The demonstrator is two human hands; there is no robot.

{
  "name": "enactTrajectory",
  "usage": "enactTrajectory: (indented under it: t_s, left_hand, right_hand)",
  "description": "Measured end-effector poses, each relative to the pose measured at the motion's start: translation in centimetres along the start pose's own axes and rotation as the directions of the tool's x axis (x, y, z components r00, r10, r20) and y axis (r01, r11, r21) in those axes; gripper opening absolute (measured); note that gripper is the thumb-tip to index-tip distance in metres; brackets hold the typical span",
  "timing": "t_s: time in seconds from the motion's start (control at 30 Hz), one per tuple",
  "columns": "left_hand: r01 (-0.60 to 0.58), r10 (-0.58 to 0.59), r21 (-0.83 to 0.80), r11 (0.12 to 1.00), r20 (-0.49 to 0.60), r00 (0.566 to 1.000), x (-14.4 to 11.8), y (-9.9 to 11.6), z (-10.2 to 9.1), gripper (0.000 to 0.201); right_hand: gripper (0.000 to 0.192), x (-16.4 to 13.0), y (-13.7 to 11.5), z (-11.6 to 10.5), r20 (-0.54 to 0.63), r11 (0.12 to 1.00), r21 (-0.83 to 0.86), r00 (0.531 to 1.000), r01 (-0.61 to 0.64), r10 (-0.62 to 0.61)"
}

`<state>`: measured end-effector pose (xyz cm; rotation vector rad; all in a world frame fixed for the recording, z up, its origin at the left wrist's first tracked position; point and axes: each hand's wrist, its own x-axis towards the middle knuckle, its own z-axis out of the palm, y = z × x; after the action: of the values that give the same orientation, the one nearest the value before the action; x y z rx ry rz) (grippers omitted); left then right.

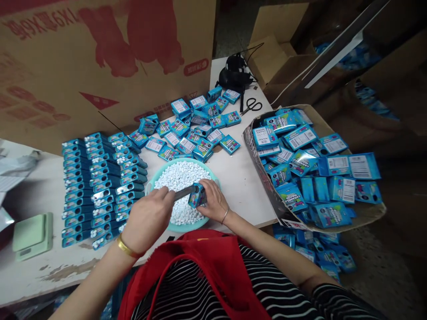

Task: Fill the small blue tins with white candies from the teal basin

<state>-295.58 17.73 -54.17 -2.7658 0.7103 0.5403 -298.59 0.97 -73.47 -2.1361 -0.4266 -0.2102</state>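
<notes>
Item: one small blue box [197,194], clamped in our right hand [215,202] directly above the teal basin [156,175] of white pellets [180,178]; our left hand [150,218], closed on a metal scoop [183,193], touches its tip to the box opening. Adjacent stock on the surface [240,186]: rows of filled boxes [100,186] left, loose boxes [196,124] behind, a cardboard tray of boxes [313,169] right.

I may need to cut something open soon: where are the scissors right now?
In the head view, the scissors lie on the white table at its far right, between the black headgear and the cardboard box of blue packets.
</notes>
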Motion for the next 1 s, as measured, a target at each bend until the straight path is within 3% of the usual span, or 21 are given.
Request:
enactTrajectory:
  t_s: [0.1,0.2,0.33,0.43,0.53,0.7,0.83,1.0]
  left_hand:
    - [0.112,-0.118,-0.112,0.987,-0.048,0.992,-0.8,-3.2,4.5,0.027]
    - [0.202,-0.198,-0.199,0.959,0.04,0.979,-0.7,-5.3,11.1,0.026]
    - [0.218,-0.213,-0.419,0.881,0.059,0.975,2.1,-3.3,18.1,0.023]
    - [0.207,-0.238,-0.522,0.828,0.008,0.971,4.9,-0.5,20.3,0.025]
    - [0.172,-0.232,-0.587,0.791,-0.027,0.972,5.9,0.5,20.9,0.027]
    - [0.096,-0.199,-0.681,0.726,-0.074,0.977,3.6,-1.4,19.7,0.027]
    - [-0.037,-0.142,-0.738,0.673,-0.179,0.974,1.6,-2.7,15.7,0.028]
    - [-0.126,-0.022,-0.675,0.727,-0.206,0.978,0.5,-3.1,9.1,0.026]
  right_hand:
    - [0.078,0.1,0.3,-0.7,-0.043,0.998,0.039,0.997,-0.055,0.056]
    - [0.078,0.1,0.8,-1.7,-0.088,0.989,0.061,0.986,-0.133,0.138]
    - [0.077,0.1,1.4,-2.7,-0.11,0.976,0.062,0.971,-0.207,0.213]
    - [0.077,-0.1,1.5,-3.0,-0.116,0.966,0.074,0.96,-0.247,0.254]
    - [0.078,-0.4,1.3,-3.0,-0.114,0.956,0.088,0.951,-0.28,0.289]
    - [0.077,-0.9,1.3,-3.0,-0.098,0.958,0.059,0.954,-0.28,0.284]
    - [0.076,-0.9,1.3,-2.8,-0.078,0.98,-0.028,0.977,-0.199,0.196]
    - [0.077,-0.3,0.8,-2.0,-0.045,0.993,-0.089,0.996,-0.078,0.074]
